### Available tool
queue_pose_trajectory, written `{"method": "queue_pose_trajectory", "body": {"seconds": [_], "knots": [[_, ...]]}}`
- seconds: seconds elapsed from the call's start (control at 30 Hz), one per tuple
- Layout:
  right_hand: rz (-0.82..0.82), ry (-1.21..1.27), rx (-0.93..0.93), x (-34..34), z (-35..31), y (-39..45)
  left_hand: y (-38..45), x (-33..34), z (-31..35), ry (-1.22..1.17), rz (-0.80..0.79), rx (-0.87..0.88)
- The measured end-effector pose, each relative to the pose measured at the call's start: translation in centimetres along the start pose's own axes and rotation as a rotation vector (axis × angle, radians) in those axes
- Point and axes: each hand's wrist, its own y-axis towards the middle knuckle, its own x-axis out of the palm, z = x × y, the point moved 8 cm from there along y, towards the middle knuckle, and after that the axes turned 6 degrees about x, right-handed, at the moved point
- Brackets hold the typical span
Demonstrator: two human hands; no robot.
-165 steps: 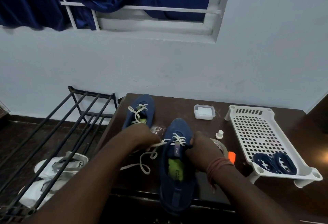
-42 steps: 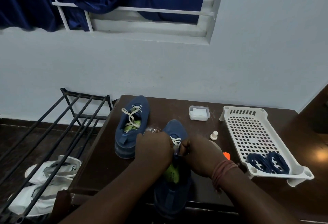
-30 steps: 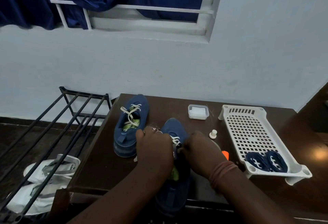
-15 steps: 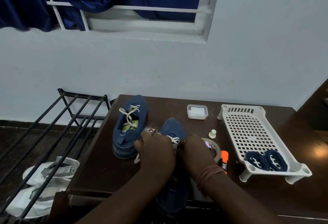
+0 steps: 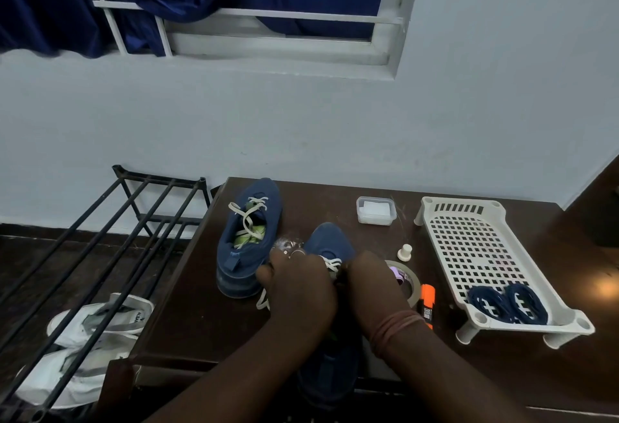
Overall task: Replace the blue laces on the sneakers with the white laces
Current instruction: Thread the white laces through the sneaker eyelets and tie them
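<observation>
Two blue sneakers stand on the dark brown table [image 5: 201,322]. The far sneaker [image 5: 249,238] at the left carries a loose white lace. The near sneaker [image 5: 330,248] points away from me, and both hands cover its middle. My left hand [image 5: 298,285] and my right hand [image 5: 371,285] meet over its tongue, fingers curled on the white lace [image 5: 331,263]. A loose end of that lace hangs below my left hand. Two coiled blue laces [image 5: 507,302] lie in the white perforated tray [image 5: 469,242] at the right.
A small lidded plastic box [image 5: 375,210], a white knob [image 5: 405,252], a tape roll [image 5: 407,280] and an orange marker [image 5: 427,303] lie between the near sneaker and the tray. A black metal rack [image 5: 100,238] stands left of the table, with white shoes [image 5: 93,339] under it.
Both hands have closed in over the near sneaker's tongue, hiding the lacing they earlier pulled out to the sides. The view has shifted slightly, uncovering the tape roll and marker.
</observation>
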Motion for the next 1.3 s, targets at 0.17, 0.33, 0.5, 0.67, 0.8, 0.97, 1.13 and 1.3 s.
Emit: {"method": "queue_pose_trajectory", "body": {"seconds": [0.17, 0.33, 0.5, 0.67, 0.8, 0.97, 1.13, 1.3], "knots": [[0.05, 0.023, -0.01, -0.3, 0.0, -0.1, 0.5, 0.7, -0.6, -0.043, -0.055, -0.037], [-0.012, 0.049, -0.017, 0.2, -0.1, 0.1, 1.0, 1.7, -1.4, -0.147, -0.096, -0.074], [-0.03, 0.061, -0.026, -0.2, 0.0, -0.1, 1.4, 2.6, -1.7, -0.166, -0.131, -0.108], [0.052, 0.097, -0.067, -0.4, -0.5, -0.6, 1.3, 2.4, -1.5, -0.116, -0.135, -0.097], [0.096, 0.183, -0.124, -1.2, -1.3, -1.5, 0.7, 0.6, -1.3, -0.124, -0.141, -0.11], [0.316, 0.533, -0.08, -4.7, 1.5, -0.8, 1.8, -1.1, -2.8, -0.395, -0.067, -0.124], [0.032, 2.015, 0.214, -5.6, 6.4, -0.1, 2.9, -3.0, -4.3, -0.543, -0.076, -0.141], [0.155, 0.719, 0.153, -5.5, 7.6, 0.1, 3.2, -2.9, -5.1, -0.519, -0.136, -0.154]]}}
